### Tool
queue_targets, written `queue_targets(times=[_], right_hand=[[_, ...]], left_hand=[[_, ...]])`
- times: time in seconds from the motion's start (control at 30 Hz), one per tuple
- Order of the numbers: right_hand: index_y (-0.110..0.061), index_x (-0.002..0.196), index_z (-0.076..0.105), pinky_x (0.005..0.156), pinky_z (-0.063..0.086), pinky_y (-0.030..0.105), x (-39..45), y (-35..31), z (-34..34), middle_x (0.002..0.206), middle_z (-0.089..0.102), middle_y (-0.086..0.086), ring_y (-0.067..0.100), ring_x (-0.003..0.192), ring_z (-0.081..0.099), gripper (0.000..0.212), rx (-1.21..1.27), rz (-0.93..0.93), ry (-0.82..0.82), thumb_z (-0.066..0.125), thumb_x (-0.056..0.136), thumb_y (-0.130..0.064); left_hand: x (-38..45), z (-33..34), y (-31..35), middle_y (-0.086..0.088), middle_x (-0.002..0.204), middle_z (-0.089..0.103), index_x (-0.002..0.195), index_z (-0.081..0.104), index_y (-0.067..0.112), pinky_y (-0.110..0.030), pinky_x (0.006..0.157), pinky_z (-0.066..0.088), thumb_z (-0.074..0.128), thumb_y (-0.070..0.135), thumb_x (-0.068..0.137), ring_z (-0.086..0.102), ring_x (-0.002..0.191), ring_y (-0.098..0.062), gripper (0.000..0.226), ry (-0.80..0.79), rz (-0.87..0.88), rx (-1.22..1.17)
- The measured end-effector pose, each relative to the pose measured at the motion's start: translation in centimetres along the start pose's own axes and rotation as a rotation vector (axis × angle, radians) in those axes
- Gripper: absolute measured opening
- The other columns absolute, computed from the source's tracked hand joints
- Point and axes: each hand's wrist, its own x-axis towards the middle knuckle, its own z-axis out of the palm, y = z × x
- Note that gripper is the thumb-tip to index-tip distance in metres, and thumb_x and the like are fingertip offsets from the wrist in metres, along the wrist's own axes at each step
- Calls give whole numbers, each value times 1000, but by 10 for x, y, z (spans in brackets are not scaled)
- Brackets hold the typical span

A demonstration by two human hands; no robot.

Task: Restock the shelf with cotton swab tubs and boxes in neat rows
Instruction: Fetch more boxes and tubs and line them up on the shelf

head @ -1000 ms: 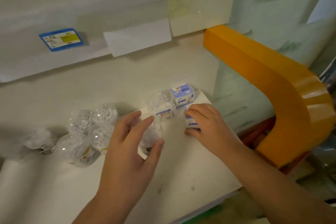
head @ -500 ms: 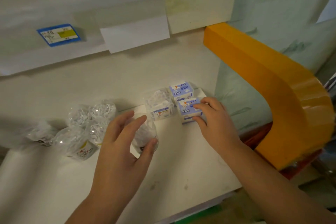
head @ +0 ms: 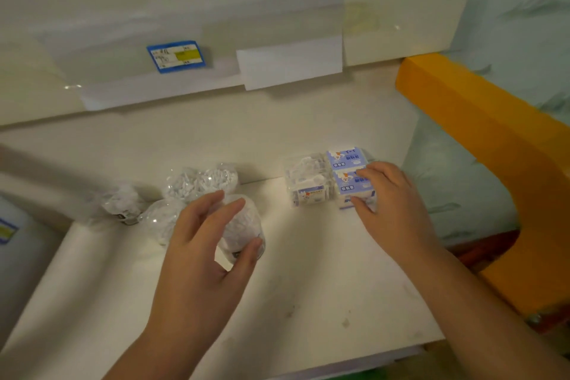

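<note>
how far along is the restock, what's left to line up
Done: two blue boxes and a clear box sit in a tidy block at the right. In hand: right hand squares the front blue box; left hand grips a round tub. Left: the loose tubs still lie clustered, unaligned.

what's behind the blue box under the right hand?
Directly behind the front blue box held by the right hand sits a second blue box, touching it. The shelf further back is hidden by both boxes.

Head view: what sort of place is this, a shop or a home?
Probably a shop: a white shelf with a blue price label on the tier above, and identical cotton swab boxes and tubs set side by side.
</note>
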Motion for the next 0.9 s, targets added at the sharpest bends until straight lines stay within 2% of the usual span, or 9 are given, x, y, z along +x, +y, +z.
queue_targets(times=[0.13,0.23,0.3,0.37,0.4,0.47,0.6,0.77,0.9], right_hand=[[-19,115,63,93,45,29,3,-48,2,120,56,-3,20,110,55,39,105,-65,-31,76,79,-24],[-22,114,63,95,41,24,3,-88,10,119,56,-7,15,110,54,38,193,-100,-93,77,79,-25],[-22,116,62,96,42,26,4,-111,18,120,54,-8,15,111,54,39,213,-139,-154,77,79,-26],[-21,117,62,97,42,26,5,-131,25,120,53,-8,14,112,53,41,207,-171,-207,77,79,-27],[-22,118,62,97,41,25,5,-140,28,120,52,-8,14,112,53,42,207,-188,-224,76,79,-28],[-23,118,61,97,40,23,4,-156,32,119,50,-11,11,112,52,42,226,-213,-253,76,79,-30],[-28,119,61,97,39,19,1,-181,38,118,49,-19,5,112,51,42,249,-253,-295,75,80,-30],[-29,118,61,96,32,10,-9,-199,40,117,51,-20,4,112,51,41,252,-254,-322,75,79,-29],[-29,117,62,99,35,15,-17,-208,43,119,52,-18,7,115,52,42,224,-241,-312,77,78,-26]], left_hand=[[-2,-17,-16,12,136,43,124,60,31,-50,78,56,74,39,80,43,129,-5,47,48,-31,55],[-8,-33,-34,16,137,43,125,60,33,-52,73,57,72,45,80,46,128,-9,48,80,-78,75],[-14,-45,-48,14,138,44,125,60,34,-50,80,56,72,46,80,44,129,-7,48,104,-132,97],[-21,-59,-62,10,137,47,124,61,31,-39,97,49,73,44,79,43,128,-7,49,126,-166,145],[-23,-66,-70,8,136,49,124,61,29,-30,103,42,75,40,78,44,127,-10,50,130,-177,180],[-28,-79,-86,6,136,50,124,62,27,-13,104,28,80,31,76,44,126,-14,52,118,-232,248],[-28,-93,-117,4,139,48,126,61,28,-23,103,27,79,24,77,40,128,-18,52,97,-333,300],[-14,-97,-157,2,146,40,127,58,32,-24,107,25,75,22,81,35,135,-19,50,77,-420,256],[3,-100,-182,3,147,34,125,56,35,-27,106,32,69,19,83,34,135,-20,47,81,-423,214]])
